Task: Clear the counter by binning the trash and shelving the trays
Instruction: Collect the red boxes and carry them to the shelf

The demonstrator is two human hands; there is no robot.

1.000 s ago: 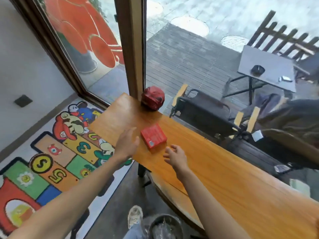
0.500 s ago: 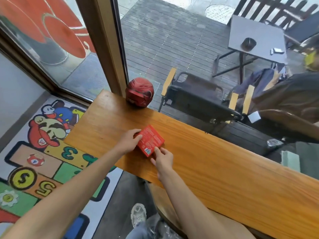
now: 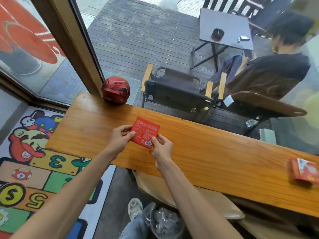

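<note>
1. Over the left part of the wooden counter (image 3: 198,152), the red packet (image 3: 145,132) is held flat between both hands, lifted or tilted slightly off the wood (whether its far edge touches the wood I cannot tell)
2. The left hand (image 3: 120,139) pinches the packet's left edge, thumb on top and fingers curled behind it
3. The right hand (image 3: 162,149) pinches the near right corner by the barcode, thumb on the printed face
4. Neither hand is nearer than the other: the packet lies straight ahead of both, with its corners pointing away from and toward the person, so it sits like a diamond between the two grips
5. The relation the next move turns on, as I judge it: the bin (image 3: 165,221) with its clear liner stands on the floor directly below and nearer the body than the packet, just under the counter's near edge and beside the shoe (image 3: 135,210)
6. The packet therefore has to come back toward the person and down; the right hand is on the bin's side
7. A second red packet (image 3: 303,171) lies far to the right on the counter, well apart from both hands, and the red helmet (image 3: 116,90) sits at the far left corner
</note>
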